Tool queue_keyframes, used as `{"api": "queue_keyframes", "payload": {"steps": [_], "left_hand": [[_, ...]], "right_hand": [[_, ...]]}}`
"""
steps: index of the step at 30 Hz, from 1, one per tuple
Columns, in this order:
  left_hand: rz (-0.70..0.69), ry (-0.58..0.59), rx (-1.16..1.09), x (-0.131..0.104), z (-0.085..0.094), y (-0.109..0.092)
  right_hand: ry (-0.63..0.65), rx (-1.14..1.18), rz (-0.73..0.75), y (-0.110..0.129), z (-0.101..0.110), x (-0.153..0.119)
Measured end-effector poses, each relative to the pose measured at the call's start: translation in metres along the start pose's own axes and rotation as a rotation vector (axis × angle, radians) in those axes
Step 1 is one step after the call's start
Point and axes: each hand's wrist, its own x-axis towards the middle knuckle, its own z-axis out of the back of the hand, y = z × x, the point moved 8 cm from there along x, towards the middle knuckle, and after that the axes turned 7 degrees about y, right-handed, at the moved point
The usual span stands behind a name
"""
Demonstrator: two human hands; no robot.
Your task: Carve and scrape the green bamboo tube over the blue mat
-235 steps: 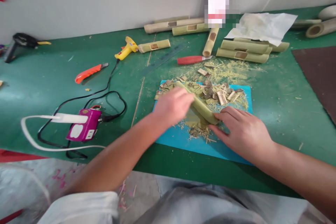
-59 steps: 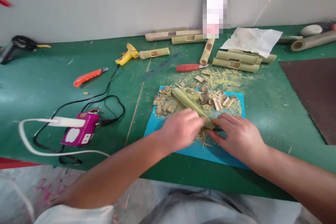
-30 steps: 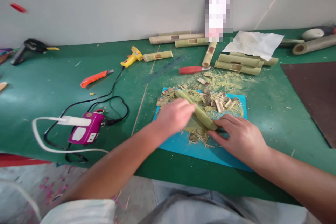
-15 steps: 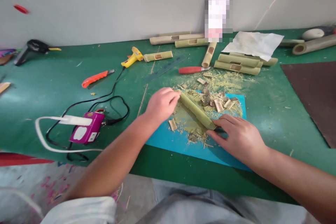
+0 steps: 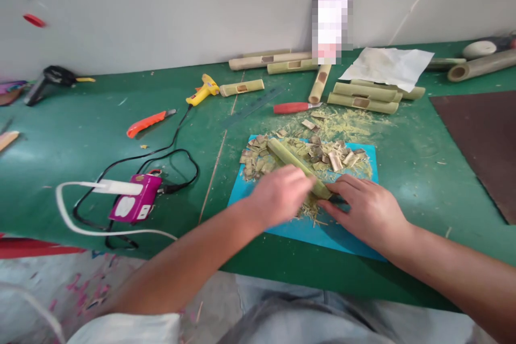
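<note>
A pale green bamboo tube (image 5: 288, 156) lies slantwise over a blue sheet (image 5: 237, 189) strewn with shavings. My right hand (image 5: 368, 209) grips its near end between thumb and fingers. Blurred by motion, my left hand (image 5: 282, 193) is closed with curled fingers against the tube's side, close to my right hand. Whatever it may hold is hidden. Bamboo chips (image 5: 256, 158) and fine shavings surround the tube. Beyond the sheet rests a red-handled knife (image 5: 292, 108).
Notched bamboo pieces (image 5: 365, 105) lie at the back, some under a white paper (image 5: 387, 67). To the left are a yellow glue gun (image 5: 203, 90), an orange utility knife (image 5: 149, 123) and a purple power adapter (image 5: 137, 197) with cables. A dark board (image 5: 479, 150) lies right.
My left hand has slid from the tube's far end down toward its near end, uncovering the far end and chips beside it. My right hand keeps its grip there.
</note>
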Motion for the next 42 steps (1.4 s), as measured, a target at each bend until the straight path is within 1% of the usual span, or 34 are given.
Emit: {"api": "queue_keyframes", "payload": {"steps": [1,2,3,5,6,7,8,9,10,12,13,14,16,17,18,19,20,23,24,25,26,27,29,30,31,32,33,35,36,37,39,40,41,42], "left_hand": [[-0.038,0.035,-0.035,0.0,-0.004,-0.009],[-0.065,0.04,-0.041,0.0,-0.004,-0.012],[-0.058,0.018,-0.025,0.0,-0.002,-0.007],[0.055,-0.119,0.071,-0.002,0.013,0.019],[0.13,-0.16,0.102,-0.003,0.019,0.033],[0.205,-0.162,0.11,-0.004,0.021,0.044],[0.219,-0.158,0.11,-0.004,0.02,0.045],[0.188,-0.146,0.096,-0.004,0.018,0.038],[0.13,-0.114,0.06,-0.002,0.014,0.025],[-0.022,0.036,-0.01,-0.001,-0.002,-0.002],[-0.034,0.056,-0.023,-0.001,-0.004,-0.007],[-0.038,0.052,-0.028,-0.002,-0.003,-0.006],[0.058,-0.068,0.016,-0.005,0.011,0.016],[0.125,-0.108,0.034,-0.007,0.016,0.03],[0.167,-0.14,0.054,-0.008,0.02,0.04],[0.18,-0.152,0.068,-0.009,0.021,0.043],[0.164,-0.139,0.07,-0.008,0.02,0.04],[0.011,-0.012,0.007,-0.004,0.003,0.009],[-0.021,0.023,-0.021,-0.004,-0.001,0.003],[-0.028,0.029,-0.034,-0.004,-0.001,0.002],[-0.006,0.004,-0.027,-0.004,0.002,0.007],[0.046,-0.041,-0.004,-0.004,0.007,0.018],[0.181,-0.138,0.06,-0.007,0.02,0.041],[0.223,-0.164,0.086,-0.008,0.023,0.047],[0.232,-0.164,0.096,-0.009,0.024,0.046],[0.205,-0.138,0.084,-0.007,0.02,0.038],[0.15,-0.1,0.063,-0.006,0.016,0.027],[0.022,0.013,-0.024,-0.003,0.003,0.004],[0.0,0.036,-0.041,-0.002,0.0,0.0],[-0.002,0.021,-0.03,-0.002,0.002,0.002],[0.111,-0.104,0.048,-0.004,0.014,0.023],[0.185,-0.135,0.079,-0.006,0.019,0.035],[0.227,-0.162,0.097,-0.007,0.022,0.042],[0.233,-0.16,0.094,-0.007,0.022,0.043]], "right_hand": [[0.003,0.0,0.001,0.0,0.0,0.0],[0.002,-0.001,-0.003,0.0,0.0,0.0],[-0.002,-0.003,-0.01,-0.001,0.0,0.0],[-0.008,-0.01,-0.024,-0.001,0.001,-0.001],[-0.009,-0.014,-0.024,-0.001,0.002,-0.001],[-0.008,-0.016,-0.019,-0.001,0.002,0.0],[-0.007,-0.017,-0.012,0.0,0.001,0.0],[-0.004,-0.018,-0.002,0.001,0.001,0.0],[-0.003,-0.018,0.007,0.001,0.001,0.0],[-0.007,-0.019,0.019,0.002,0.001,0.0],[-0.007,-0.02,0.022,0.002,0.001,0.0],[-0.01,-0.021,0.02,0.002,0.001,0.0],[-0.018,-0.026,0.008,0.001,0.002,0.0],[-0.022,-0.03,0.004,0.001,0.003,-0.001],[-0.026,-0.034,0.003,0.001,0.003,-0.001],[-0.028,-0.035,0.005,0.001,0.003,-0.001],[-0.024,-0.034,0.01,0.001,0.003,-0.001],[-0.012,-0.026,0.026,0.002,0.001,-0.001],[-0.011,-0.026,0.027,0.002,0.001,-0.001],[-0.012,-0.028,0.024,0.002,0.002,-0.001],[-0.015,-0.03,0.018,0.002,0.002,-0.001],[-0.019,-0.032,0.011,0.001,0.002,-0.001],[-0.026,-0.033,0.003,0.0,0.003,-0.001],[-0.028,-0.031,0.004,0.0,0.003,-0.001],[-0.028,-0.027,0.006,0.0,0.003,-0.001],[-0.025,-0.023,0.011,0.0,0.003,0.0],[-0.019,-0.019,0.014,0.0,0.002,0.0],[-0.006,-0.012,0.018,0.001,0.001,0.0],[-0.002,-0.009,0.014,0.0,0.0,0.0],[-0.003,-0.008,0.007,0.0,0.0,-0.001],[-0.012,-0.012,-0.01,-0.001,0.001,-0.001],[-0.017,-0.017,-0.014,-0.001,0.002,-0.001],[-0.021,-0.021,-0.014,-0.001,0.002,-0.002],[-0.022,-0.022,-0.01,0.0,0.002,-0.001]]}}
